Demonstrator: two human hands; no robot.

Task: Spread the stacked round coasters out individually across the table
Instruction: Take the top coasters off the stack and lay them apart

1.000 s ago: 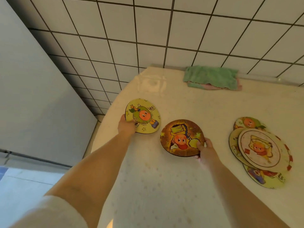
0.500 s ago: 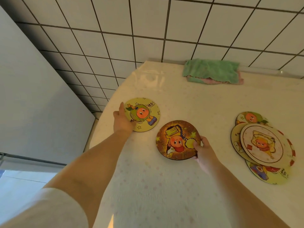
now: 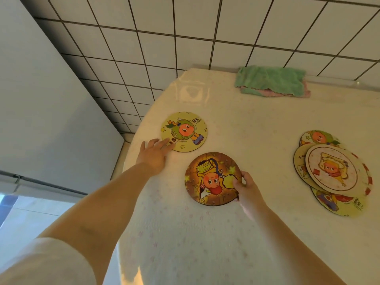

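- Fingers of my right hand (image 3: 245,187) pinch the near-right edge of the brown coaster (image 3: 212,178), thumb on top; it lies flat or nearly flat on the table (image 3: 257,124), so I judge it is just being set in place.
- My left hand (image 3: 153,154) is spread wide and holds nothing; its fingertips reach the near-left rim of the yellow coaster (image 3: 184,131), though I cannot tell whether they touch it.
- That yellow coaster lies flat by the table's left edge, just beyond the brown one, with a clear gap between the two.
- Done so far, as I judge it: two coasters laid out singly.
- Left to do: the pile (image 3: 333,171) well apart on the right, where I count at least four overlapping discs, a white one with a red-marked border on top; how many lie beneath I cannot tell.
- Plenty of bare table shows between the pile and the placed pair for the rest.
- No containers in sight; only a folded green cloth (image 3: 271,80) over a pink one at the far edge by the tiled wall (image 3: 205,27).
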